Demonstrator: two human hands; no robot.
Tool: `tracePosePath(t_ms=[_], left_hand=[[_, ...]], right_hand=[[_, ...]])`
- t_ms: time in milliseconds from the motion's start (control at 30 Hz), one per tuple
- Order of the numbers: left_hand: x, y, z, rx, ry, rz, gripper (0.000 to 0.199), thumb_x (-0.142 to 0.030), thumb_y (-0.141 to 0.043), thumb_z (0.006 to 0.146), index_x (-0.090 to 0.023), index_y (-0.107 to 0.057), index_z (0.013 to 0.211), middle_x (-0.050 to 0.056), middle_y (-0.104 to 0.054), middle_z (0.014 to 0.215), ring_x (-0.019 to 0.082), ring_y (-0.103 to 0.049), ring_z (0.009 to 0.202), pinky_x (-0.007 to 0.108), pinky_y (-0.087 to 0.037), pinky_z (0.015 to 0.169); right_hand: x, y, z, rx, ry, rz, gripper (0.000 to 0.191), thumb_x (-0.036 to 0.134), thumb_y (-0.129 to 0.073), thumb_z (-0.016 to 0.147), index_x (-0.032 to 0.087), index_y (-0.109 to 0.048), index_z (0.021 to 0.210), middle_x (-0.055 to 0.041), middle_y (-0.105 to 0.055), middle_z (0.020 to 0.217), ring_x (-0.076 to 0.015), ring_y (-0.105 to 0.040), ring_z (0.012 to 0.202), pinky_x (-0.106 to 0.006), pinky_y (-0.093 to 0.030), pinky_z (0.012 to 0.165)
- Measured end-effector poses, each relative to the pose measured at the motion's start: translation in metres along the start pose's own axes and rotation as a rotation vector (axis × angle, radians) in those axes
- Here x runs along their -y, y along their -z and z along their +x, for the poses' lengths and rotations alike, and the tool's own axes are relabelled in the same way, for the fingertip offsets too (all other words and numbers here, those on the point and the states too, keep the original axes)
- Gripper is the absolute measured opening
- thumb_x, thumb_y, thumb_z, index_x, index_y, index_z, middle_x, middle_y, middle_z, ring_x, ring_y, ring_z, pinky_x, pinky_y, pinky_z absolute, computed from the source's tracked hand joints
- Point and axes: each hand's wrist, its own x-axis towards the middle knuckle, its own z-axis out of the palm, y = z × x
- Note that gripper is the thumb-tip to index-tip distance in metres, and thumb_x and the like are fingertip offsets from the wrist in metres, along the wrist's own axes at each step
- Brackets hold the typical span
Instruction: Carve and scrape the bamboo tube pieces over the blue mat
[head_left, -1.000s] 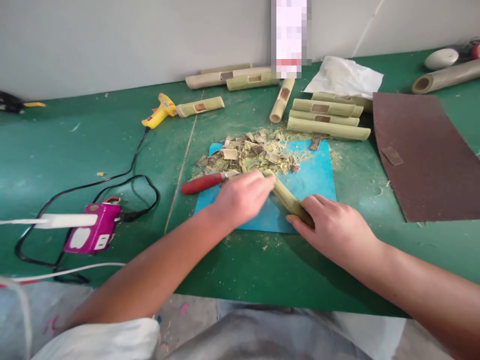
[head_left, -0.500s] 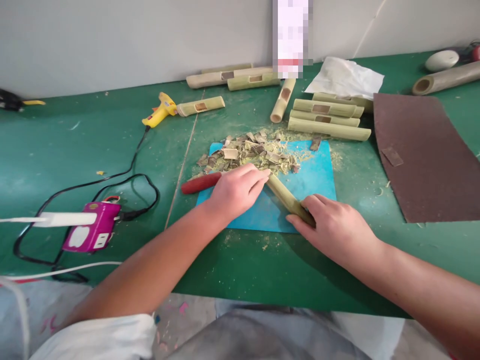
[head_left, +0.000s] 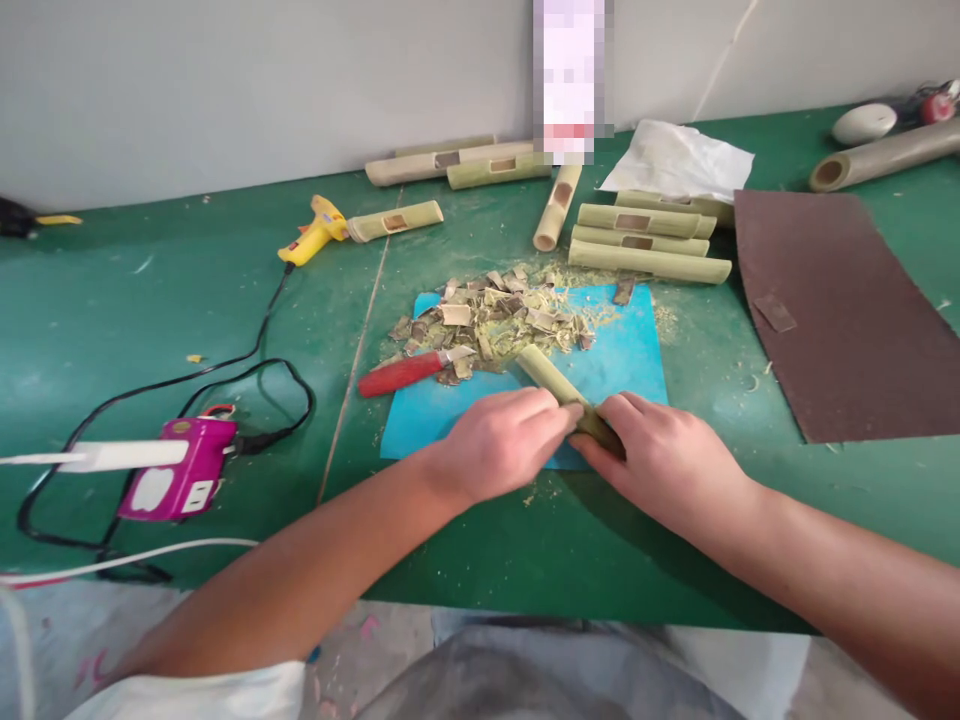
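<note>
A pale green bamboo tube (head_left: 550, 374) slants over the blue mat (head_left: 630, 345), its far end free. My right hand (head_left: 664, 445) is closed round the near end. The fingers of my left hand (head_left: 510, 435) are pressed together against the tube's middle, close to my right fingertips. Whether something thin sits under them is hidden. Left of the tube lies a red-handled knife (head_left: 401, 374), its short blade pointing at a heap of bamboo chips and shavings (head_left: 495, 310).
Cut bamboo tubes (head_left: 649, 265) with square openings lie behind the mat. A brown sheet (head_left: 847, 320) rests at the right, a white cloth or tissue (head_left: 679, 160) behind it. Leftward are a yellow glue gun (head_left: 315, 232) and a purple power strip (head_left: 180, 470) with cables.
My left hand has slid from the tube's far end down towards my right hand, uncovering the far end and the knife's blade. My right hand keeps its hold. The view has shifted slightly.
</note>
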Motion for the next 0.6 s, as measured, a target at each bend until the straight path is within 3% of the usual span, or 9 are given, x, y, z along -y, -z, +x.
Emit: tracePosePath(t_ms=[133,300,467,600], left_hand=[[0.009,0.002,0.002,-0.113,0.124,0.105,0.020,-0.019,-0.049,0.097,-0.012,-0.066,0.103,0.005,-0.068,0.081,0.013,-0.065,0.074,0.023,-0.053,0.068],[0.004,0.002,0.002,-0.021,-0.010,0.060,0.020,-0.020,-0.049,0.097,-0.014,-0.067,0.103,0.002,-0.065,0.072,0.011,-0.062,0.066,0.021,-0.049,0.061],[0.013,0.003,0.003,-0.128,0.113,0.153,0.019,-0.020,-0.051,0.096,-0.012,-0.068,0.098,0.005,-0.068,0.076,0.012,-0.064,0.070,0.023,-0.051,0.065],[0.012,0.003,0.003,-0.024,0.005,0.083,0.020,-0.020,-0.050,0.097,-0.014,-0.068,0.103,0.002,-0.065,0.070,0.011,-0.061,0.066,0.021,-0.049,0.062]], right_hand=[[0.001,0.001,0.001,0.013,-0.018,-0.006,0.030,0.042,-0.051,0.090,0.018,-0.053,0.071,0.0007,-0.052,0.062,-0.0104,-0.042,0.049,-0.026,-0.021,0.047],[0.002,0.003,0.001,0.037,-0.009,-0.012,0.030,0.041,-0.048,0.091,0.018,-0.054,0.072,-0.0002,-0.053,0.063,-0.0108,-0.043,0.049,-0.027,-0.020,0.047],[0.002,0.004,0.002,0.014,-0.012,-0.034,0.030,0.041,-0.051,0.090,0.018,-0.054,0.071,0.0001,-0.053,0.061,-0.0110,-0.044,0.048,-0.027,-0.019,0.046],[0.002,0.004,0.001,0.022,0.001,-0.029,0.029,0.040,-0.050,0.090,0.018,-0.054,0.071,0.0000,-0.054,0.061,-0.0111,-0.044,0.049,-0.027,-0.018,0.047]])
